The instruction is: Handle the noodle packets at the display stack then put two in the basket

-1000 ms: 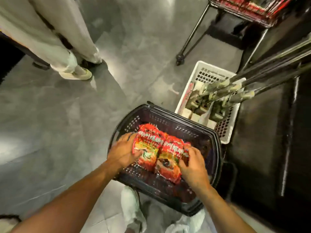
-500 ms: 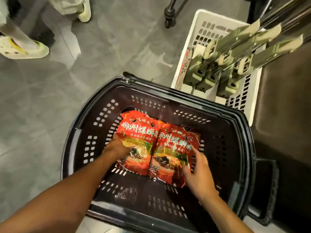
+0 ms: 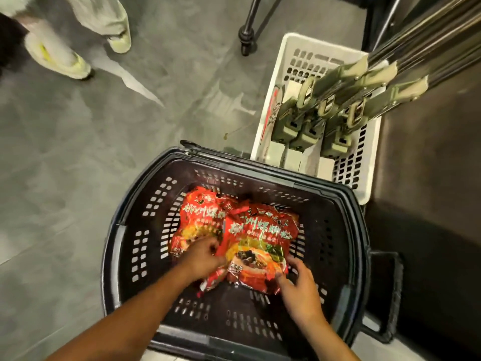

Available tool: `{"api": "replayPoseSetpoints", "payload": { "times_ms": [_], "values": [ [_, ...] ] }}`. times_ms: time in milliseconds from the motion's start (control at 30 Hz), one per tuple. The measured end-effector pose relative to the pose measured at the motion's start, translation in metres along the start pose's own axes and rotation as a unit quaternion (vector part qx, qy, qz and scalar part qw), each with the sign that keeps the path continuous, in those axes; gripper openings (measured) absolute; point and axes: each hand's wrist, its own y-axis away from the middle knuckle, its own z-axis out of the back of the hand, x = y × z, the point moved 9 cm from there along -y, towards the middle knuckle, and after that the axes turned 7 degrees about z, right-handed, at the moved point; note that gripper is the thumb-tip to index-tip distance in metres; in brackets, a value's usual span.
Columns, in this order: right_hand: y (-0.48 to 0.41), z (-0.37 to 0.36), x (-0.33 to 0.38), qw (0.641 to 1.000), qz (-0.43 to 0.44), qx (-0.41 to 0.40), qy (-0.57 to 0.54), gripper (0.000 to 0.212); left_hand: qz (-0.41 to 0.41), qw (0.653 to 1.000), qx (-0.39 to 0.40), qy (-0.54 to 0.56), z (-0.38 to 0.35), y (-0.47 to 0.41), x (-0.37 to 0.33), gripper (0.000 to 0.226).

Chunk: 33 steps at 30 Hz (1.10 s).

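Both red noodle packets (image 3: 234,235) lie side by side on the floor of the dark shopping basket (image 3: 117,230). Left hand (image 3: 201,259) curls its grip over the left packet's near edge; right hand (image 3: 299,287) pinches the right packet's near corner. Loading looks nearly done, only letting go remains.

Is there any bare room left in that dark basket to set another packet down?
Yes. The dark basket has bare floor along its near wall, behind both wrists, and a strip beside its left wall. The middle is crowded: two red packets lie side by side, with the left hand and right hand on their near edges. The white crate beyond looks crowded too.
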Motion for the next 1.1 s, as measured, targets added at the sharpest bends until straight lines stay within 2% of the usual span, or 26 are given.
{"api": "replayPoseSetpoints", "payload": {
  "times_ms": [33, 100, 133, 167, 367, 500, 667, 767, 867, 1000, 1100],
  "values": [
    [0.000, -0.001, -0.004, 1.000, -0.010, 0.001, -0.006, 0.045, 0.012, 1.000, 0.006, -0.007, -0.006, 0.003, -0.002, 0.053],
    [-0.003, -0.004, -0.010, 0.999, -0.033, 0.010, -0.011, 0.046, 0.070, 0.996, 0.018, 0.049, -0.011, 0.005, 0.002, 0.101],
    [-0.007, -0.007, -0.012, 0.999, -0.044, 0.014, -0.016, 0.047, 0.077, 0.992, 0.024, 0.093, -0.012, 0.004, 0.002, 0.111],
    [-0.011, -0.010, -0.013, 0.998, -0.054, 0.018, -0.029, 0.048, 0.077, 0.988, 0.032, 0.130, -0.012, 0.004, 0.000, 0.113],
    [-0.059, -0.029, -0.023, 0.989, -0.126, 0.005, -0.075, 0.057, 0.056, 0.983, 0.069, 0.159, -0.012, 0.007, -0.011, 0.097],
    [-0.087, -0.043, -0.039, 0.984, -0.173, 0.000, -0.036, 0.056, 0.042, 0.971, 0.098, 0.213, -0.013, 0.014, -0.026, 0.083],
    [-0.101, -0.063, -0.053, 0.980, -0.176, 0.028, -0.089, 0.062, 0.076, 0.968, 0.113, 0.212, -0.018, 0.007, -0.011, 0.089],
    [-0.100, -0.071, -0.060, 0.969, -0.168, 0.045, -0.176, 0.045, 0.089, 0.973, 0.102, 0.188, -0.017, 0.005, -0.008, 0.087],
    [-0.089, -0.080, -0.052, 0.948, -0.177, 0.082, -0.249, 0.032, 0.090, 0.979, 0.114, 0.144, -0.018, 0.003, -0.004, 0.063],
    [-0.075, -0.075, -0.043, 0.952, -0.181, 0.057, -0.240, 0.031, 0.130, 0.979, 0.112, 0.110, -0.007, 0.014, 0.004, 0.043],
    [-0.056, -0.060, -0.031, 0.964, -0.170, 0.031, -0.204, 0.017, 0.127, 0.980, 0.116, 0.100, 0.009, 0.035, -0.008, 0.029]
  ]
}}
